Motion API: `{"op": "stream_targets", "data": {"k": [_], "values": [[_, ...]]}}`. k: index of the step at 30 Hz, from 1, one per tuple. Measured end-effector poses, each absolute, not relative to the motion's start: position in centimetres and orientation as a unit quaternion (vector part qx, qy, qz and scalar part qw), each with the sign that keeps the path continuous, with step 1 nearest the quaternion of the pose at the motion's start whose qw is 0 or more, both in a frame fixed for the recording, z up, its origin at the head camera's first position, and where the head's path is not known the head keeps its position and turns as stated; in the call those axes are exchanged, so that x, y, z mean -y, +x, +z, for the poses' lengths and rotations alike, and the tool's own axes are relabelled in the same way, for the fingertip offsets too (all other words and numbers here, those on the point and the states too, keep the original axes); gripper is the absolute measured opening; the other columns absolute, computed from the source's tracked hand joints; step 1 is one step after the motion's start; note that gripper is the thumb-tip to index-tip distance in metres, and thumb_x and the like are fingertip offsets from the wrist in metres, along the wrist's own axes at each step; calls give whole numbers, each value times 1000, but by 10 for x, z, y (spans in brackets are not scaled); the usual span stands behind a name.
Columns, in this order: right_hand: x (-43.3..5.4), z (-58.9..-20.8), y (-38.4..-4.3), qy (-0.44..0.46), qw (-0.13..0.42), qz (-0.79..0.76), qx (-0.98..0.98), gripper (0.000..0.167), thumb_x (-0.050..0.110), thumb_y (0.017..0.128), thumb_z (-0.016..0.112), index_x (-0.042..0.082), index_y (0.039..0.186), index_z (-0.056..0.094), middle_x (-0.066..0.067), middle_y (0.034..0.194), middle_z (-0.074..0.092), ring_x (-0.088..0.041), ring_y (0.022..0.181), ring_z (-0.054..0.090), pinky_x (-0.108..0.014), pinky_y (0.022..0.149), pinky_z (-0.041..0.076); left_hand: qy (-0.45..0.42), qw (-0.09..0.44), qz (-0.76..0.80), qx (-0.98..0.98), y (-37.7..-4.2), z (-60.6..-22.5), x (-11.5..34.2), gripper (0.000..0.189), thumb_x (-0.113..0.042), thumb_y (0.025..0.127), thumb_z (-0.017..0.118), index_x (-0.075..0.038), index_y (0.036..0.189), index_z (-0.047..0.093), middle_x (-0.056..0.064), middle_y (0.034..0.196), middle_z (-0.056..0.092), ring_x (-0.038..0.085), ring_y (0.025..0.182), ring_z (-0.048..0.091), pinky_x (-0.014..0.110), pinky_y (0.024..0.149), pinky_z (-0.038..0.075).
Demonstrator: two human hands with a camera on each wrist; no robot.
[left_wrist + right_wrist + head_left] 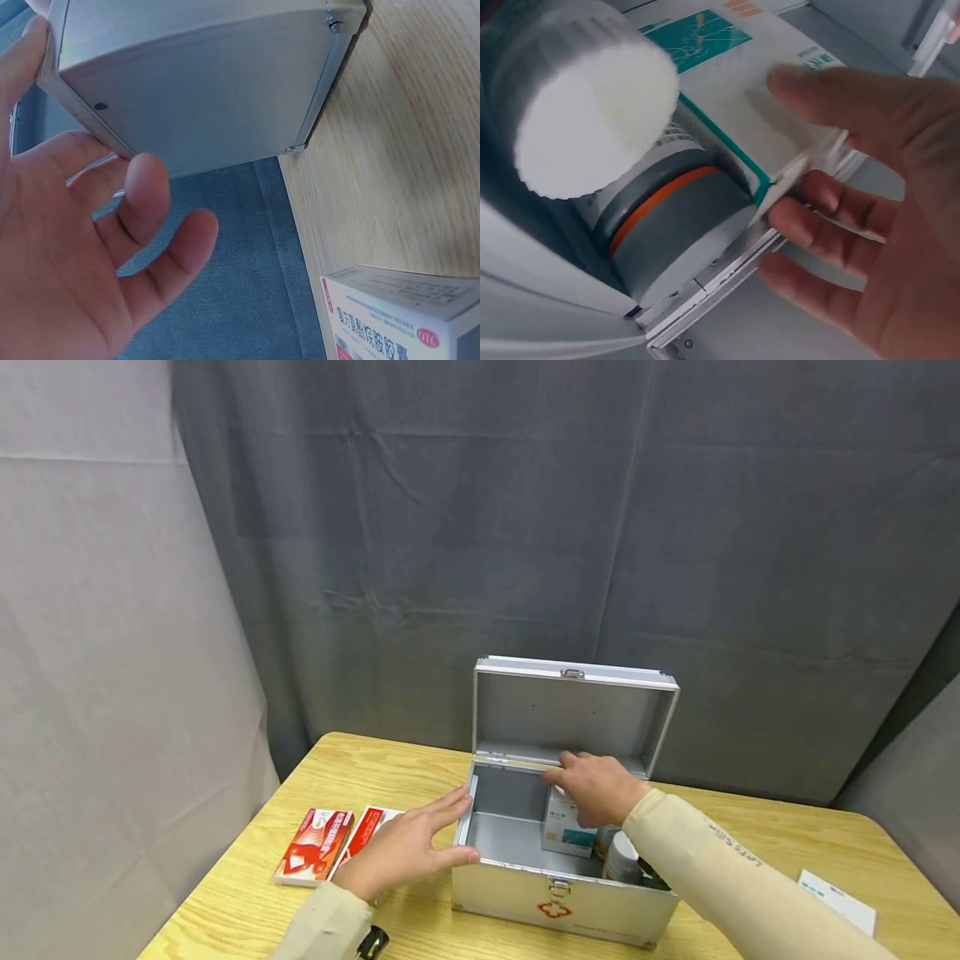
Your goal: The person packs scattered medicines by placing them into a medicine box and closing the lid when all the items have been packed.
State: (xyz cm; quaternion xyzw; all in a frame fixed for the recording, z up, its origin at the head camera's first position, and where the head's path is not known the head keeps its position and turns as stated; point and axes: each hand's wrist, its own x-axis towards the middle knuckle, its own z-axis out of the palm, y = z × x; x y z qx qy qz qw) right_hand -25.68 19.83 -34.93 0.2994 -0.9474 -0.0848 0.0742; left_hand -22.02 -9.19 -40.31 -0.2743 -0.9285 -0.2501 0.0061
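White rectangular carton with a teal panel (pixel 558 828): stands upright inside the case, long axis running up and down, printed face toward the person; its upper end is covered by the right hand.
Right hand (pixel 597 789): the nearer one, directly above the carton, thumb at the printed face and fingers bent around the far side; I cannot tell whether they grasp it or only hover against it.
Left hand (pixel 416 847): fingers released and spread, touching the case's left rim, well apart from the carton.
Silver metal case with a red emblem (pixel 510 891): sits on the bench with its hinged grey lid (pixel 573 714) raised at the back.
Room around the carton: grey case floor shows to its left; just to its right come a grey-capped bottle with an orange band (pixel 682 232) and a white bottle with a ribbed cap (pixel 621 858).
Pale wood-grain bench (pixel 225 922): carries two red-and-white cartons (pixel 318 843) left of the case and a flat white box (pixel 840 902) to its right.
Dark grey cloth curtain (pixel 450 552): hangs behind the bench, creased.
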Motion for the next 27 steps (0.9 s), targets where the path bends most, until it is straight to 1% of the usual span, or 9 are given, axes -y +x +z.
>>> {"op": "stream_targets", "data": {"k": [2, 5, 8, 10, 13, 16, 21, 24, 27], "values": [[-201, -349, -255, 291, 56, -80, 952, 61, 9, 66, 89, 17, 122, 67, -6, 94, 62, -23, 81, 62, -41, 64, 56, -278, 4, -249, 928, -221, -403, 91, 79, -68, 86, 60, -26, 151, 44, -15, 162, 31, 27, 140, 49, 56, 106, 46], [-205, -345, -253, 274, 20, -64, 960, 68, 15, 70, 88, 18, 133, 62, -8, 99, 63, -22, 82, 62, -41, 68, 57, -284, 4, -245, 927, -222, -404, 89, 79, -68, 86, 60, -25, 150, 44, -14, 162, 32, 27, 139, 50, 57, 105, 46], [-208, -338, -248, 254, -18, -30, 967, 70, 19, 77, 85, 18, 141, 56, -13, 116, 65, -25, 92, 65, -44, 78, 59, -283, 6, -249, 926, -223, -404, 90, 77, -65, 86, 62, -25, 150, 45, -13, 162, 34, 29, 139, 50, 58, 106, 45], [-211, -331, -243, 246, -29, 2, 969, 69, 22, 81, 82, 17, 144, 53, -16, 127, 63, -27, 100, 67, -47, 84, 58, -282, 6, -253, 926, -223, -405, 92, 76, -63, 86, 63, -25, 150, 45, -13, 162, 34, 30, 139, 49, 59, 107, 44], [-223, -318, -231, 262, -4, 54, 964, 62, 24, 87, 76, 15, 143, 53, -14, 128, 63, -28, 106, 66, -46, 86, 57, -280, 3, -256, 925, -224, -408, 95, 76, -62, 86, 64, -26, 150, 45, -13, 162, 33, 31, 140, 48, 59, 108, 43], [-239, -304, -218, 281, 58, 96, 953, 54, 23, 90, 73, 15, 140, 55, -7, 120, 66, -23, 103, 67, -42, 83, 57, -280, 9, -253, 926, -224, -410, 100, 76, -63, 86, 63, -25, 150, 45, -13, 161, 34, 31, 139, 49, 59, 107, 44], [-273, -287, -202, 277, 142, 121, 943, 48, 18, 88, 74, 16, 134, 60, 2, 112, 67, -18, 102, 66, -40, 82, 57, -271, 24, -252, 929, -225, -410, 109, 76, -62, 86, 64, -23, 150, 46, -10, 161, 36, 32, 138, 51, 59, 107, 44], [-294, -287, -198, 261, 160, 113, 945, 46, 19, 88, 75, 17, 131, 62, 4, 109, 67, -18, 100, 66, -40, 81, 57, -267, 28, -253, 929, -226, -409, 111, 77, -62, 86, 64, -22, 150, 46, -9, 161, 37, 32, 138, 51, 59, 107, 44], [-311, -297, -192, 240, 159, 119, 950, 43, 23, 89, 74, 18, 130, 63, 5, 111, 68, -19, 101, 67, -38, 80, 57, -267, 31, -251, 930, -228, -410, 112, 78, -64, 86, 63, -21, 149, 46, -9, 160, 37, 32, 138, 51, 59, 106, 45]]}}
